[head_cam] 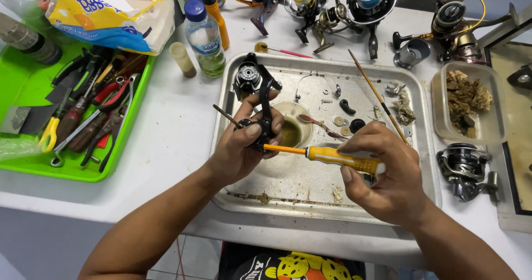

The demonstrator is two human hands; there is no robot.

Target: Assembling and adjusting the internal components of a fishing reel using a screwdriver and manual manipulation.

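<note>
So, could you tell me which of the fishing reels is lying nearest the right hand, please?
The dark silver reel lying off the metal tray's right edge, below the clear tub, is nearest the right hand; the others sit along the table's far edge.

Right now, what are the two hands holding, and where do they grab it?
The left hand grips a black fishing reel around its lower body. The right hand holds a yellow screwdriver by its handle.

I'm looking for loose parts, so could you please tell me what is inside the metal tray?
In the metal tray lie a small dish of yellowish liquid, washers, a black piece and a thin brush. The hands and reel body cover part of its floor.
</note>
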